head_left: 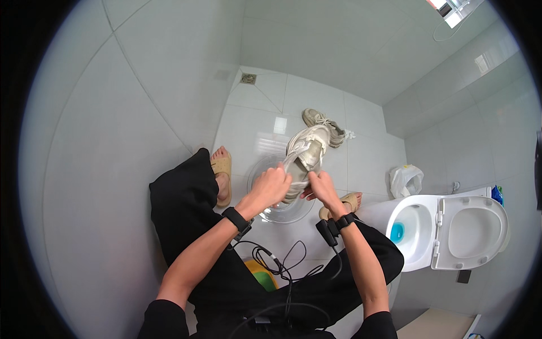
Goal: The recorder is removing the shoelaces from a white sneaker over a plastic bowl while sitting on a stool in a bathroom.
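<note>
Between my two hands is a white and grey sneaker [312, 137], held over a clear round plastic basin [288, 214] on the tiled floor. My left hand [271, 185] grips the shoe's collar on its left side, fingers closed. On the opposite side of the opening, my right hand [322, 187] pinches the collar near the heel. The shoe's toe points away from me, and its inside shows between my hands. A second, similar sneaker [317, 118] lies on the floor just beyond, its white laces loose.
To the right stands a white toilet [412, 220], lid raised, with blue water; a white-bagged bin [405, 181] is beside it. Black cables [288, 265] hang across my lap above a yellow and green object [263, 276]. A floor drain [248, 78] sits at the far wall.
</note>
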